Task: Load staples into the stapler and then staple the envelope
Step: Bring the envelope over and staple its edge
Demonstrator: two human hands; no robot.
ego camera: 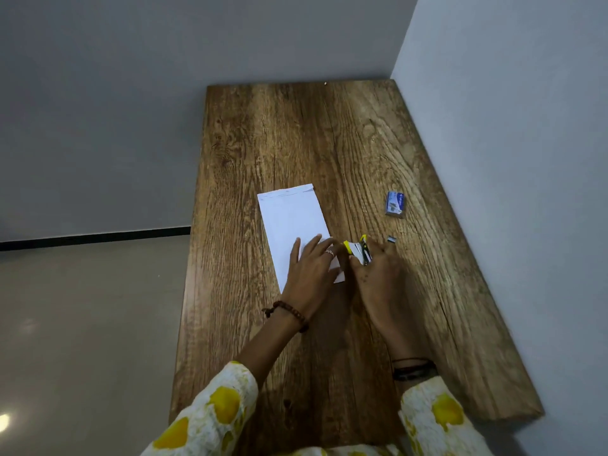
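One white paper envelope [292, 225] lies on the wooden surface [329, 133]; the left hand [311, 268] presses it flat, grip released. The right hand [378, 274] grasps one yellow stapler [358, 249] at the envelope's edge. One blue staple box [395, 204] and one loose staple strip [391, 239] lie nearby.

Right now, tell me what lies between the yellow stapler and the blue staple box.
Head view: a small loose staple strip on bare wooden table, between stapler and box.

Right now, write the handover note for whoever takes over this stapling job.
Left hand: flat, pressing the envelope onto the table.
Right hand: grips the yellow stapler at the envelope's near right edge.
Staple box lies far right; a loose staple strip lies beside the right hand.
Done: whether the stapler is loaded cannot be seen.
Left: no staple visible in the envelope; staple it.
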